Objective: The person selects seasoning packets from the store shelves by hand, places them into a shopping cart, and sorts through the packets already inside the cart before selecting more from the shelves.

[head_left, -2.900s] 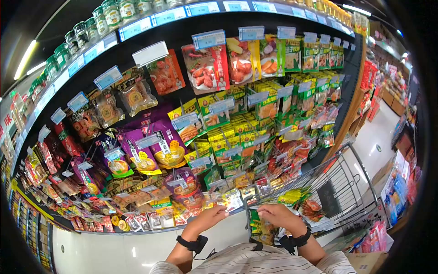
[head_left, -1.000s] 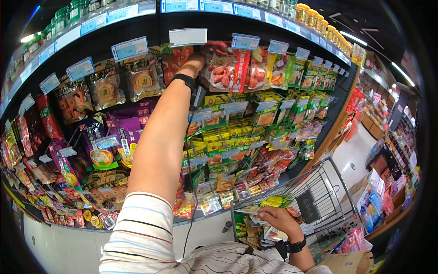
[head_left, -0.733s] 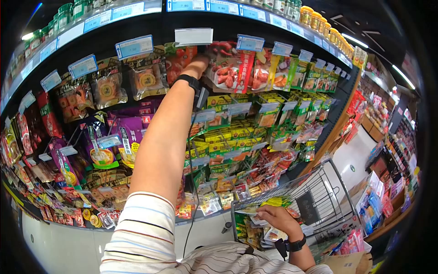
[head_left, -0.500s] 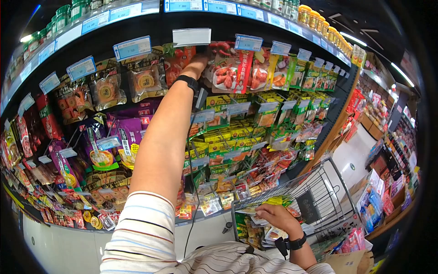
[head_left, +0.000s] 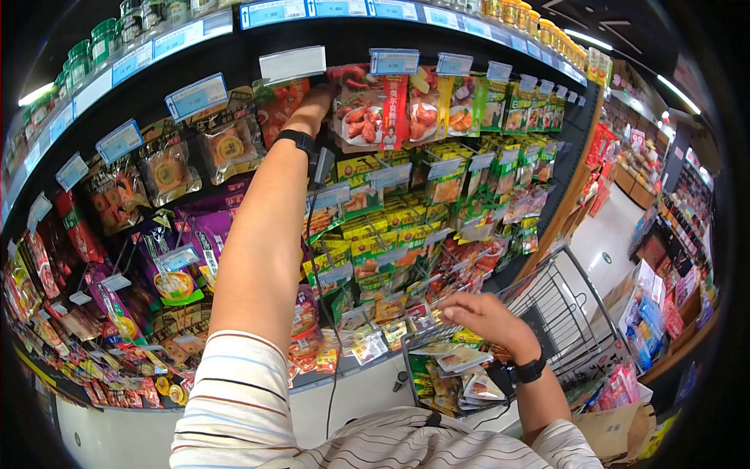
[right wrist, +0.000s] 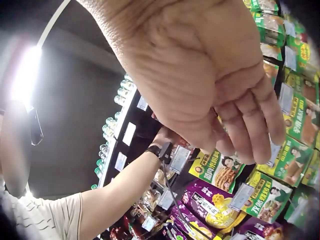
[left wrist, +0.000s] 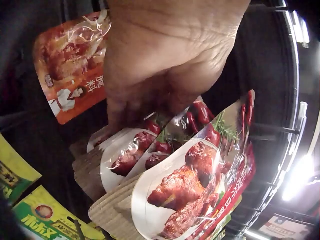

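My left hand (head_left: pixel 311 108) reaches up to the shelf, between an orange-red marinade packet (head_left: pixel 273 108) and the chicken-wing seasoning packets (head_left: pixel 366 117). Seen from the left wrist, its curled fingers and thumb grip the upper part of a rear seasoning packet (left wrist: pixel 125 157); the fingertips are largely hidden. A front packet (left wrist: pixel 175 192) of the same kind leans toward the camera. My right hand (head_left: pixel 488 320) is raised over the near end of the shopping cart (head_left: pixel 582 313). In the right wrist view its fingers (right wrist: pixel 250 125) are extended and hold nothing.
Loose flat packets (head_left: pixel 461 359) lie in the cart's near end. Purple seasoning bags (head_left: pixel 205 242) and green-yellow packets (head_left: pixel 375 254) hang on pegs below the left arm. Price tags (head_left: pixel 293 64) jut out from the shelf. A cable (head_left: pixel 334 352) hangs from the left wrist.
Both hands were low before my body at first; the left has since gone up to the hanging packets and stays there. My right hand has just lifted off the packets in the cart.
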